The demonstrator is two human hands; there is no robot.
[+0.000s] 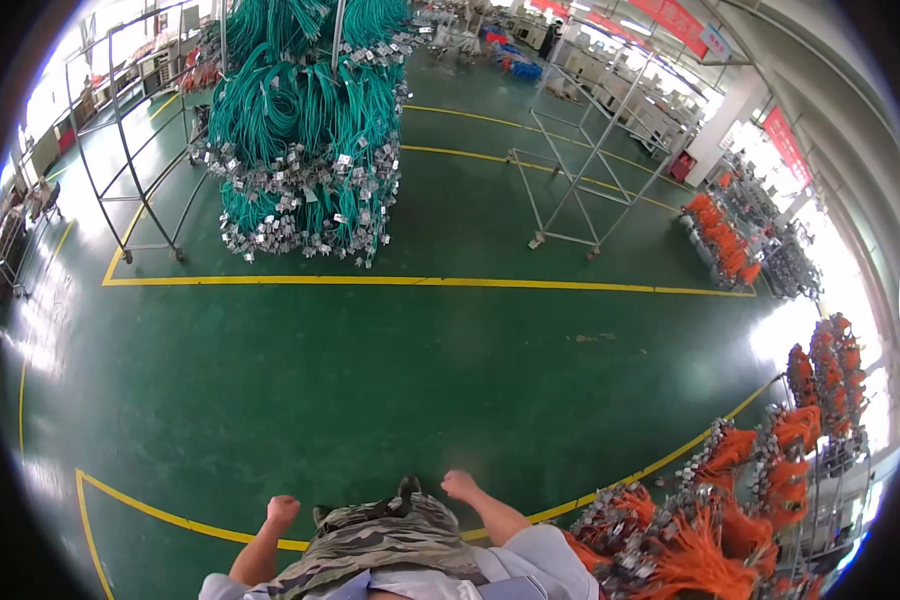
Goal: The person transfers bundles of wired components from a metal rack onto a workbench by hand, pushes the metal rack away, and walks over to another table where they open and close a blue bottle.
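Note:
At the bottom of the head view, my left hand [283, 510] hangs beside my camouflage trousers [370, 530], its fingers curled with nothing visible in them. My right hand [460, 485] is out on the other side of the trousers, also curled, over the green floor [370, 400]. Neither hand touches any of the goods. The orange cable bundles [705, 550] at the lower right are nearest to my right hand.
Green cable bundles [310, 110] hang on a rack ahead. Empty wheeled metal frames stand left [120, 150] and right [590, 160] of it. More orange bundles [720, 235] are at the right. Yellow lines [370, 281] cross the floor.

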